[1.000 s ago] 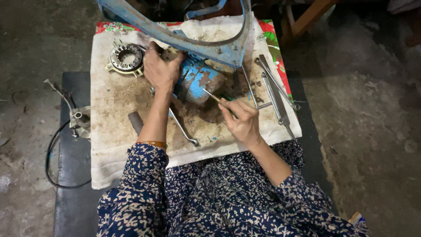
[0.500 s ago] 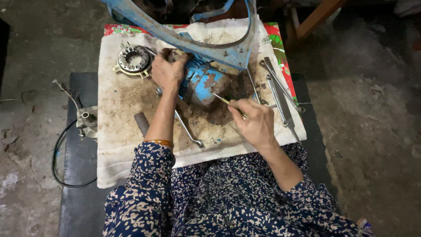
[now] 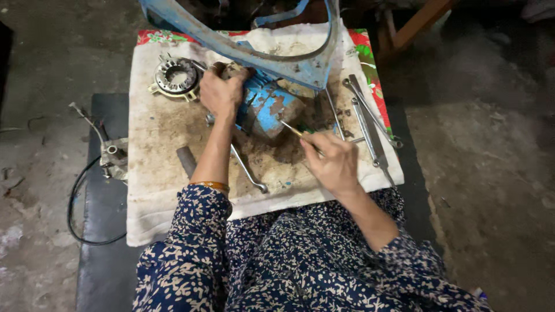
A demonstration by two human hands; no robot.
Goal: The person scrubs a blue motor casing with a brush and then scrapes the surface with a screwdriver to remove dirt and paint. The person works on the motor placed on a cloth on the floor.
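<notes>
My left hand [image 3: 221, 92] grips the top left of a rusty blue motor housing [image 3: 272, 110] that lies on a stained white cloth [image 3: 156, 144]. My right hand [image 3: 332, 162] holds a thin screwdriver [image 3: 296, 132] with a green handle. Its tip touches the right side of the housing. A bent wrench [image 3: 248, 170] lies on the cloth under my left forearm.
A round wound stator [image 3: 176, 76] sits at the cloth's upper left. A curved blue metal frame [image 3: 272, 58] arches over the housing. Several long wrenches [image 3: 370, 124] lie at the right. A small grey cylinder [image 3: 186, 160] lies left of my arm. A cabled metal part [image 3: 113, 159] rests off the cloth.
The tip of the screwdriver has stayed on the housing while my right hand shifted slightly. My left hand keeps its grip. The view has moved a little.
</notes>
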